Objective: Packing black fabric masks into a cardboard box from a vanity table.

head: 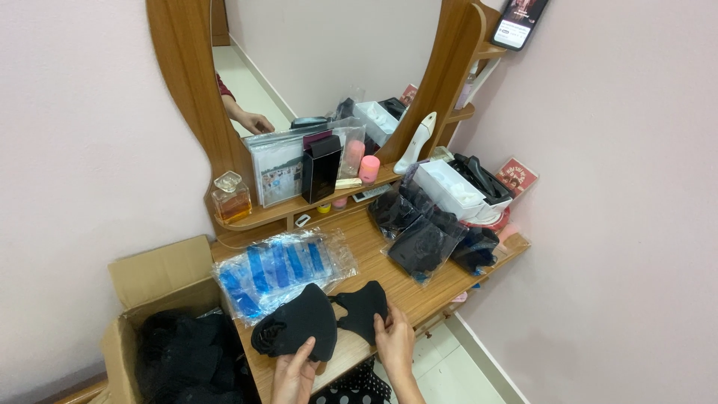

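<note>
Wooden dressing table (419, 288) with oval mirror (329, 52) fills the view. Cardboard box (153, 288) of black fabric stands near left. Clear packets with blue strips (280, 269) lie left of centre. Black masks (321, 318) rest at the near edge: left hand (293, 378) pinches the larger one's lower edge, right hand (394, 340) fingers closed on the smaller one.

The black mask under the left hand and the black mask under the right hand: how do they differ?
The left mask looks bulkier and domed; the right mask lies flatter and looks smaller. The left hand touches the left mask from below; the right hand pinches the right mask at its lower edge. Both are black fabric, lying on the wooden table.
</note>
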